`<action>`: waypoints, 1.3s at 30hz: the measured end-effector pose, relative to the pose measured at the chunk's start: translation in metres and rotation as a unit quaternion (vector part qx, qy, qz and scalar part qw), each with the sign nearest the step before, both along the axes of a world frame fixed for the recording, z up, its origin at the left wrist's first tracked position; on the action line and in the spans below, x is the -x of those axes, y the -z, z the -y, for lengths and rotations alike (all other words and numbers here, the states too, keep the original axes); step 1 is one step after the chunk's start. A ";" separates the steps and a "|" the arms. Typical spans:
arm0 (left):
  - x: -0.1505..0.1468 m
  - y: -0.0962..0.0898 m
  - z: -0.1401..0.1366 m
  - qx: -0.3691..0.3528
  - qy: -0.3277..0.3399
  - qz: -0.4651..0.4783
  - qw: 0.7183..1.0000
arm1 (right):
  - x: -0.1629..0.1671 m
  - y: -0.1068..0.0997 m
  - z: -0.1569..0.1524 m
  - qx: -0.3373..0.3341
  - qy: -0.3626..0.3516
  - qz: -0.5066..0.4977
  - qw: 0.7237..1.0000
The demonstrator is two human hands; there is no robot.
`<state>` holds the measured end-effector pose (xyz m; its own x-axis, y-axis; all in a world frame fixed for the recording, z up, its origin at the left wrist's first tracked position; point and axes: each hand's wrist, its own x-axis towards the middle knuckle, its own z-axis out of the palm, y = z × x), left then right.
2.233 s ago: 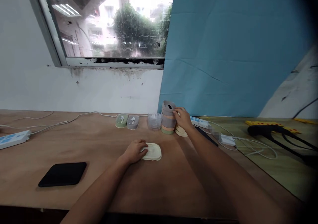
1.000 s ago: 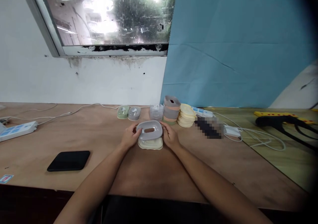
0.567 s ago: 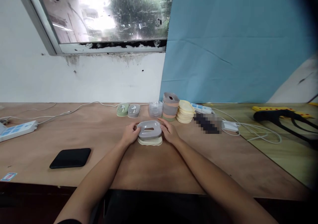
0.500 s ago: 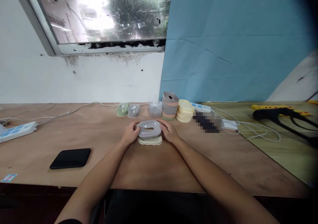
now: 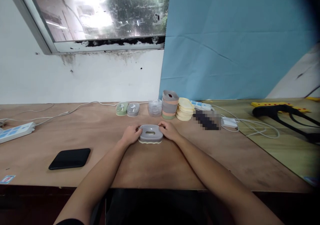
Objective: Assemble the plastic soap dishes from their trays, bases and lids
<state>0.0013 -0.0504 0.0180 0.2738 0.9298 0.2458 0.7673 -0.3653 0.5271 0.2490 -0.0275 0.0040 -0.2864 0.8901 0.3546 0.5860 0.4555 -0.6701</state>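
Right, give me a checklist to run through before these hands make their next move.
1. Left hand on the left end of the grey cover: ok.
2. Right hand on the cover's right end: ok.
3. Grey cover over the cream base, whose rim shows along the front: ok.
4. Cover seated all round: cannot tell, its far lower edge is hidden.
5. A hand free for another piece: not ok, both are on the cover.
6. Stack of grey, orange and green pieces standing apart from the right hand: ok.
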 end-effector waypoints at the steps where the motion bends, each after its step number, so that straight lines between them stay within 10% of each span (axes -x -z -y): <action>1: 0.000 0.000 0.000 0.000 0.001 -0.015 1.000 | 0.000 0.000 0.000 0.002 -0.001 0.015 1.000; 16: 0.000 0.000 0.000 -0.008 -0.001 -0.062 0.998 | 0.018 -0.028 -0.022 -0.134 0.139 0.061 0.979; 30: 0.005 0.002 -0.003 -0.016 0.021 -0.072 0.997 | 0.025 -0.060 -0.089 -0.113 0.178 0.122 0.970; 39: 0.005 0.004 -0.003 -0.020 0.017 -0.068 0.997 | 0.033 -0.060 -0.040 -0.189 0.146 0.035 0.970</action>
